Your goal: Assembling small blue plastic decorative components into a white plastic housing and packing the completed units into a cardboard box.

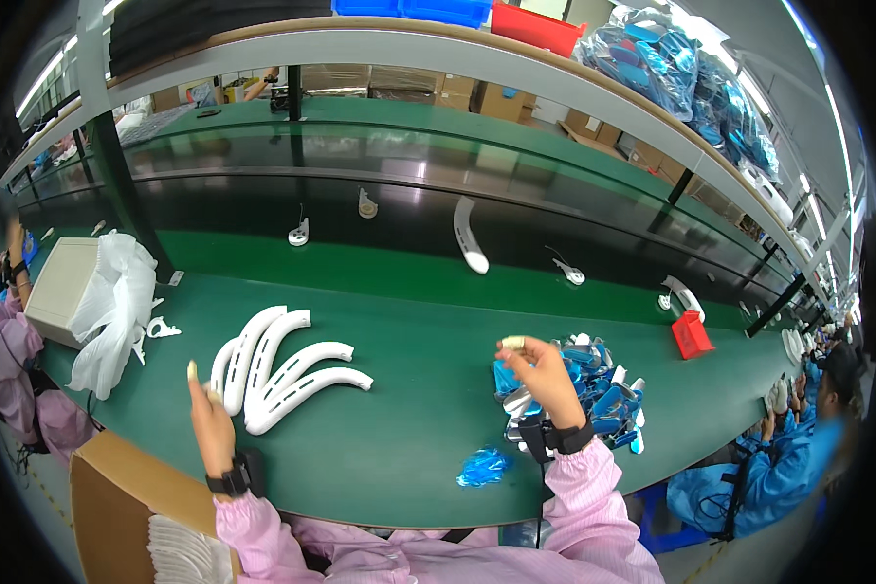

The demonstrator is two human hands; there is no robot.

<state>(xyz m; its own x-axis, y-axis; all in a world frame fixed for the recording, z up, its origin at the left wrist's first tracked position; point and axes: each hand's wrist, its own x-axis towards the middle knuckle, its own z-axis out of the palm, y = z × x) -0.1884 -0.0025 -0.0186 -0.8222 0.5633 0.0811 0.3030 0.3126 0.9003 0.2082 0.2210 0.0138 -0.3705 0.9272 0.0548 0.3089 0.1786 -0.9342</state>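
My left hand is at the left, a pale cover on one fingertip, that digit stretched upward. Just right of it, several white curved, slotted plastic pieces lie fanned out on the green table. Over the left edge of a heap of small blue and silver pieces is my right hand. Its thumb and covered forefinger are bent together toward the left; anything between them is too small to make out. A crumpled blue film bundle lies below this hand.
A dark conveyor belt beyond the table carries white parts. A grey bin with white plastic stands left, a red bin right. An open carton is at the lower left. Co-workers sit at both sides; a shelf crosses overhead.
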